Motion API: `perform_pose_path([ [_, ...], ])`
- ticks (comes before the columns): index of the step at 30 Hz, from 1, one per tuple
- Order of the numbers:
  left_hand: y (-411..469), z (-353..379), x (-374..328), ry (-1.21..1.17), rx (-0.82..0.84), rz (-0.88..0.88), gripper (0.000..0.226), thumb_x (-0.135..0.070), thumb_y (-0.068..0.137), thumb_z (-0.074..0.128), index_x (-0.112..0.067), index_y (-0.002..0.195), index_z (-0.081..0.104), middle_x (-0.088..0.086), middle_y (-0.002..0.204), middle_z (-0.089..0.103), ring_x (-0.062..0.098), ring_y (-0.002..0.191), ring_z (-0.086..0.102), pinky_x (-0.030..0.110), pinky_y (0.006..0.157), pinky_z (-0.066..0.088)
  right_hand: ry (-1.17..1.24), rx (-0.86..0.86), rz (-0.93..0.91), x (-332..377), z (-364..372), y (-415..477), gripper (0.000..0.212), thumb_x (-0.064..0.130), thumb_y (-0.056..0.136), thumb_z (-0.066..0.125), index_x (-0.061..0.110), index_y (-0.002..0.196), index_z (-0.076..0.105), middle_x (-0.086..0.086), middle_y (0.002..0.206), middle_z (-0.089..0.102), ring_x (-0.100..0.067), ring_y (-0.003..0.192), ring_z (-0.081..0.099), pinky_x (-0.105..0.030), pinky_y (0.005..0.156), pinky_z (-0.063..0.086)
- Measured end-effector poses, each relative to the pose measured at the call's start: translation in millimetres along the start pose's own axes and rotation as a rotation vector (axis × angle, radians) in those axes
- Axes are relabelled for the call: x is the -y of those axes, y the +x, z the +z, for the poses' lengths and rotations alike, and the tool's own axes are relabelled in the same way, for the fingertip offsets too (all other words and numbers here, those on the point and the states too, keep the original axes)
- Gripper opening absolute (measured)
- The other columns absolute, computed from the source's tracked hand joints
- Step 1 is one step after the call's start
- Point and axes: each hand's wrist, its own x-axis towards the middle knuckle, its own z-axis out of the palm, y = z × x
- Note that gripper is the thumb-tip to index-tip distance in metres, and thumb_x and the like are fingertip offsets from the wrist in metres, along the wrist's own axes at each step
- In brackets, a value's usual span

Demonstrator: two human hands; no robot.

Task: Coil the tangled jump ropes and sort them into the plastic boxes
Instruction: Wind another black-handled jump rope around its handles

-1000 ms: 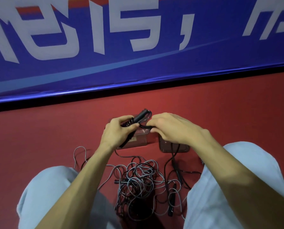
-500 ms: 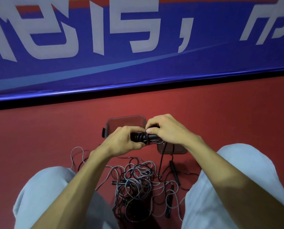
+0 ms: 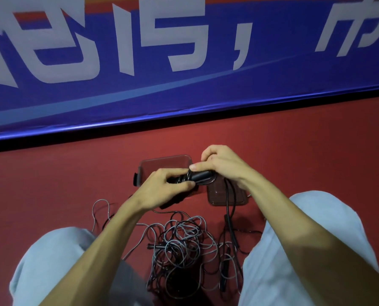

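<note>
A dull red floor fills the lower half of the view, smooth and evenly lit. Along its far edge stands a blue banner with large white characters and 1 pale blue stripe sweeping across it. A red band runs along the banner's top, and a black strip lies between banner and floor.

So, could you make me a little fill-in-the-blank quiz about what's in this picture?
1. The left hand and right hand both grip a ____ rope.
2. The tangle lies on the ____ floor.
3. Beyond the tangle stand ____ boxes.
4. The banner behind them is mostly ____.

Missing words: black; red; two; blue.
</note>
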Motion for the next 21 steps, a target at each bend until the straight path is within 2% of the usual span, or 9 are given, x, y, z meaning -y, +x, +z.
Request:
perform_pose_path([
  [2,-1,-4,-4,-0.154,-0.019,-0.003,0.019,-0.019,0.091,0.065,-0.029,0.104,0.075,0.014,0.081,0.071,0.017,0.067,0.062,0.026,0.061,0.049,0.193,0.025,0.022,0,-2,0,0.025,0.035,0.08,0.076,0.017,0.074,0.06,0.006,0.062,0.059,-0.013,0.063,0.055,-0.026,0.061,0.044],
  [4,-3,-7,-8,-0.303,-0.081,-0.003,0.021,-0.007,0.092,0.057,-0.019,0.096,0.074,0.009,0.076,0.07,0.017,0.064,0.062,0.02,0.056,0.048,0.382,0.059,0.022,2,-2,0,0.028,0.031,0.092,0.063,0.018,0.068,0.059,0.007,0.059,0.056,-0.012,0.057,0.048,-0.021,0.047,0.039],
  [7,-3,-11,-12,-0.51,-0.149,-0.011,0.02,-0.006,0.094,0.051,-0.01,0.09,0.07,0.005,0.073,0.068,0.018,0.061,0.064,0.017,0.051,0.046,0.51,0.151,-0.003,5,-1,0,0.03,0.032,0.098,0.052,0.014,0.082,0.07,0.001,0.071,0.059,-0.011,0.051,0.043,-0.02,0.04,0.028],
  [9,-2,-13,-13,-0.623,-0.194,-0.035,0.02,-0.008,0.095,0.049,-0.011,0.101,0.068,0.005,0.081,0.069,0.021,0.068,0.064,0.019,0.052,0.048,0.433,0.219,-0.012,6,0,-1,0.029,0.029,0.1,0.048,0.009,0.087,0.064,-0.004,0.072,0.058,-0.01,0.045,0.042,-0.018,0.037,0.026],
  [12,1,-16,-9,-0.691,-0.251,-0.065,0.038,-0.012,0.095,0.051,-0.03,0.128,0.062,0.001,0.104,0.074,0.016,0.083,0.066,0.025,0.068,0.054,0.262,0.294,-0.023,9,3,-5,0.018,0.017,0.101,0.048,0.006,0.092,0.058,-0.002,0.064,0.05,-0.011,0.045,0.042,-0.02,0.038,0.029],
  [13,2,-17,-8,-0.711,-0.257,-0.074,0.039,-0.013,0.095,0.051,-0.031,0.129,0.062,0.001,0.105,0.073,0.016,0.084,0.065,0.026,0.07,0.054,0.179,0.299,-0.034,9,4,-6,0.015,0.014,0.1,0.048,0.006,0.094,0.058,0.0,0.059,0.048,-0.012,0.045,0.045,-0.021,0.039,0.034],
  [16,1,-18,-9,-0.755,-0.317,-0.128,0.027,-0.016,0.095,0.055,-0.022,0.117,0.07,0.005,0.095,0.07,0.021,0.081,0.062,0.023,0.057,0.052,-0.102,0.275,-0.073,9,7,-6,0.007,0.015,0.099,0.052,0.011,0.095,0.057,0.007,0.048,0.055,-0.012,0.046,0.058,-0.028,0.051,0.051],
  [19,2,-17,-7,-0.757,-0.383,-0.201,0.025,-0.02,0.093,0.062,-0.016,0.115,0.071,0.008,0.089,0.069,0.022,0.072,0.062,0.022,0.049,0.05,-0.444,0.253,-0.107,5,6,-6,0.009,0.023,0.097,0.054,0.019,0.089,0.056,0.002,0.058,0.067,-0.005,0.05,0.064,-0.031,0.068,0.05],
  [21,3,-19,-3,-0.768,-0.453,-0.234,0.021,-0.019,0.091,0.065,-0.014,0.111,0.072,0.007,0.082,0.068,0.019,0.061,0.063,0.021,0.045,0.048,-0.566,0.281,-0.071,1,3,-6,0.014,0.027,0.097,0.054,0.017,0.087,0.057,0.002,0.06,0.066,-0.007,0.047,0.063,-0.03,0.067,0.052],
])
